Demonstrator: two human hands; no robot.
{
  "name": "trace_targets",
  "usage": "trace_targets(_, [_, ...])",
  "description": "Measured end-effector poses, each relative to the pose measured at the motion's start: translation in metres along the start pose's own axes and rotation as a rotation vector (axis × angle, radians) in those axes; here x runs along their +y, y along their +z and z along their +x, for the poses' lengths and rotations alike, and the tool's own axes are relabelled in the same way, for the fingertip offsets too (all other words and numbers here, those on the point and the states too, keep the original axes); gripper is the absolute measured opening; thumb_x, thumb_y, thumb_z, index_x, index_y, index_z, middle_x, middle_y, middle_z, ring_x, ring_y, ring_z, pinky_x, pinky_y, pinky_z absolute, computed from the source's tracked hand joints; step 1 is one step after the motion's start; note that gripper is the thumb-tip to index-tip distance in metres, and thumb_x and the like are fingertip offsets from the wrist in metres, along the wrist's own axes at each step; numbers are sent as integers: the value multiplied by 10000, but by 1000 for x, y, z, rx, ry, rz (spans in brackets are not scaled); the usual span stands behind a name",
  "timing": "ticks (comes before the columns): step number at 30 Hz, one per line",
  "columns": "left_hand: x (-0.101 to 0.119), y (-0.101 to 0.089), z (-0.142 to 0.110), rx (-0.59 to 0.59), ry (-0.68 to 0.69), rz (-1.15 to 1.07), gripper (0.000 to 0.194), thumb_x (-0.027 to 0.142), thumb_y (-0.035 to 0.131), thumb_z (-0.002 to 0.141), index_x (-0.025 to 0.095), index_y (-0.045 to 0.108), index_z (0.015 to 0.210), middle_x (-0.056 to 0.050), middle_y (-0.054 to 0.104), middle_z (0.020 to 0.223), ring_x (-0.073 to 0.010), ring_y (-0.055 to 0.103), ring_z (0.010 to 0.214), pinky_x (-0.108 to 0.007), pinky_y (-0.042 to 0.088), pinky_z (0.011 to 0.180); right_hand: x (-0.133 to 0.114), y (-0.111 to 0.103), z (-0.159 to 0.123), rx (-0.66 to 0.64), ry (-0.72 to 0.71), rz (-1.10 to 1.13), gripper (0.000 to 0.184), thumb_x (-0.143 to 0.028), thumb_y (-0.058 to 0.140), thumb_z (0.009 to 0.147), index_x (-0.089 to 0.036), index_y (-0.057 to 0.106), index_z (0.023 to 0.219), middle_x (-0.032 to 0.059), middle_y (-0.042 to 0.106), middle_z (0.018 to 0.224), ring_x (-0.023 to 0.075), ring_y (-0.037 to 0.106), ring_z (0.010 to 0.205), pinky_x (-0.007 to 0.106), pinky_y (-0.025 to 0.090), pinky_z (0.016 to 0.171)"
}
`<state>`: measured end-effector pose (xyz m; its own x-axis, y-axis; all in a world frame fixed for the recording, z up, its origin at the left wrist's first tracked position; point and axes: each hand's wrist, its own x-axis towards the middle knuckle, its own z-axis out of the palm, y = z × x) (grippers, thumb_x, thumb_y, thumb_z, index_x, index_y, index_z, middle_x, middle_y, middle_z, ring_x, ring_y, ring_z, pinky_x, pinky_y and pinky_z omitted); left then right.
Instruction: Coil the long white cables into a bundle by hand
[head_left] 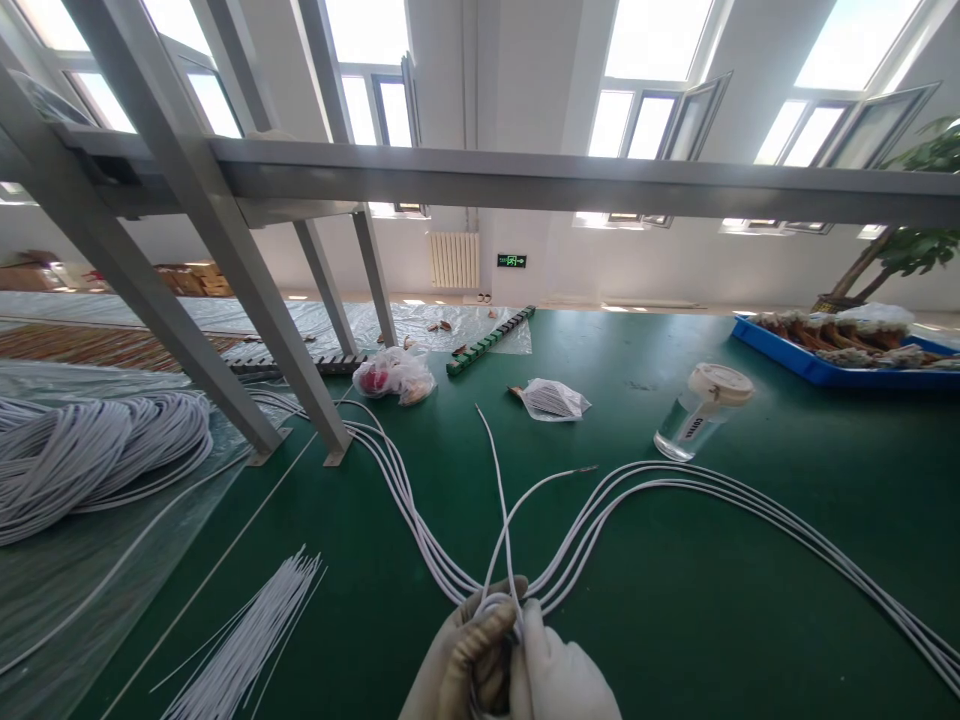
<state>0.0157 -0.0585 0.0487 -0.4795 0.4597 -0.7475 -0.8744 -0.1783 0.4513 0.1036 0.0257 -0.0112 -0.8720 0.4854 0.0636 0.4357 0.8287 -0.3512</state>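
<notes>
White cables (409,497) run across the green table from the left, pass through both hands and curve away to the right. My left hand (469,650), in a stained glove, is wrapped round the bundle where the cables meet. Pressed against it, my right hand (559,665), in a white glove, also grips the cables, its fingers closed; the fingertips are partly hidden. Two cable ends stick up from the hands, one pointing away with a bare tip, the other (544,482) bending right to a dark tip.
Thin white ties (259,640) lie in a pile at front left, beside a large cable coil (97,460). Grey frame legs (285,330) stand on the table. Farther back are a bagged bundle (394,376), a small plastic packet (553,399), a clear jar (701,412) and a blue tray (832,372).
</notes>
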Motion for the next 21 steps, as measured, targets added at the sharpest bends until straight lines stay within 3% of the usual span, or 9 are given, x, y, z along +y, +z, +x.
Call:
trace_targets(5, [-8,-6,0,42,67,-22,268,114,757,797,202,669,1035,-91,752,1079,-315,662,1244,-466,461,1159,-3,-11,3,-148,136,233,433,-239,450,966,-116,643,1334,154,770,1030,323,746,862,418,600,764])
trace_targets(7, [-16,-9,5,87,104,-56,271,75,688,832,203,658,1069,-104,740,1184,-297,655,1262,-452,474,1154,-2,-17,4,-176,211,521,373,-309,430,992,-174,674,1240,122,761,1067,296,732,925,391,588,807])
trace_targets(9, [-24,-13,13,103,134,-110,286,73,626,869,195,644,1127,-119,710,1279,-282,647,1277,-429,500,1130,-1,-23,6,-249,272,812,308,-405,477,980,-211,696,1077,81,758,984,258,723,892,342,572,788])
trace_targets(11, [-29,-17,21,82,159,-118,287,73,607,872,196,651,1127,-119,700,1300,-270,639,1288,-412,505,1122,0,-29,9,-321,300,957,290,-455,539,939,-211,695,959,50,739,872,239,701,811,324,550,736])
trace_targets(15, [-24,-18,29,-7,181,-15,122,173,674,864,224,706,969,-104,756,1074,-283,694,1178,-432,523,1093,2,-34,13,-343,340,1088,283,-455,636,872,-185,703,925,44,720,837,241,668,784,335,517,706])
trace_targets(18, [-12,-16,26,-67,152,64,108,320,726,861,228,745,914,-93,747,850,-301,740,956,-420,603,919,1,-34,13,-336,369,1209,310,-464,672,851,-169,709,940,59,726,854,257,672,793,359,522,720])
trace_targets(21, [-1,-17,25,-131,121,160,130,205,781,772,236,764,897,-68,747,834,-280,726,902,-350,605,813,-1,-35,13,-328,402,1272,318,-472,712,829,-166,707,914,50,708,827,251,660,771,364,527,723])
